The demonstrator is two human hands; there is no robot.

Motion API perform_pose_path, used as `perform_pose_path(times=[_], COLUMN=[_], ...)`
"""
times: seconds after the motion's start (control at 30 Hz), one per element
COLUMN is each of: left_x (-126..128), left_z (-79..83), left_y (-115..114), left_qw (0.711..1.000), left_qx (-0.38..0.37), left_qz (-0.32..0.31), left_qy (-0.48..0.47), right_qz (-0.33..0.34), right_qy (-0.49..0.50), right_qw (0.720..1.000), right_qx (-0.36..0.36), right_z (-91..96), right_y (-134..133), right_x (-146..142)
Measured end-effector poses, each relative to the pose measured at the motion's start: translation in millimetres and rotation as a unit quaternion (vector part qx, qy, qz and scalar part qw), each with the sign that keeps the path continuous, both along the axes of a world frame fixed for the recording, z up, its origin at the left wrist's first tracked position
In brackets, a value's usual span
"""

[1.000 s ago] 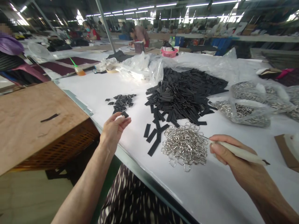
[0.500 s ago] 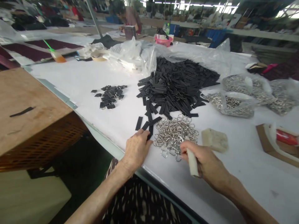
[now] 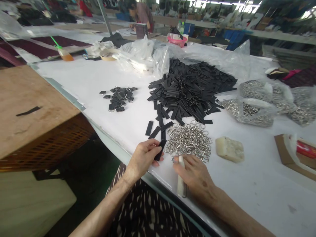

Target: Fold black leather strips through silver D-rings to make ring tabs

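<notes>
My left hand (image 3: 145, 154) pinches a short black strip (image 3: 161, 150), tilted upright, at the table's front edge. My right hand (image 3: 195, 172) is closed around an off-white stick-shaped tool (image 3: 182, 184) that points down toward the table edge. Something small and shiny shows at its fingertips, perhaps a metal ring, but I cannot be sure. Just beyond both hands lies a pile of silver D-rings (image 3: 190, 140). Several loose black strips lead back to a big heap of black strips (image 3: 195, 89). Farther left sits a small group of black strips folded over D-rings (image 3: 120, 98).
Right of the rings sits a yellowish block (image 3: 229, 149); beyond it is a cardboard box (image 3: 283, 151) with a red item inside. Clear bags of metal rings (image 3: 256, 112) lie at the back right. A wooden board (image 3: 32, 95) over an orange crate stands left. A person (image 3: 143, 16) works across the table.
My left hand has lifted a black strip from the loose ones and turned it toward the right hand. My right hand has moved left and nearer, out of the D-ring pile, still gripping the off-white tool.
</notes>
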State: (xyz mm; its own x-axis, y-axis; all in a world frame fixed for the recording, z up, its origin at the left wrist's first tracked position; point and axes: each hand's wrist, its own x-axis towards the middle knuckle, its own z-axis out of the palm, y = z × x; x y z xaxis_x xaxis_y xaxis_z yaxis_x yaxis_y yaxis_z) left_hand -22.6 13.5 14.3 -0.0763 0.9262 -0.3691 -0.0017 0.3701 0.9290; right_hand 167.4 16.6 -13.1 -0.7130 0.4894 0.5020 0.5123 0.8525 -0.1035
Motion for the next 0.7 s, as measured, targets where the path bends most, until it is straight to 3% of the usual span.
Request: perform_pose_path(times=[0.13,0.27,0.7], left_x=[3,4,0], left_z=[-2.5,-1.0,1.5], left_y=[-5,-8,-12], left_qw=[0.984,0.967,0.960], left_qx=[-0.041,-0.056,-0.052], left_qz=[-0.044,-0.035,0.032], left_qy=[-0.168,-0.246,-0.272], right_qz=[0.033,0.037,0.000], right_qy=[-0.007,0.002,-0.004], right_qw=[0.996,0.993,0.991], right_qx=[0.079,0.111,0.136], right_z=[-12.7,-15.8,-12.7], right_y=[0,-3,-9], right_x=[-4,-8,-18])
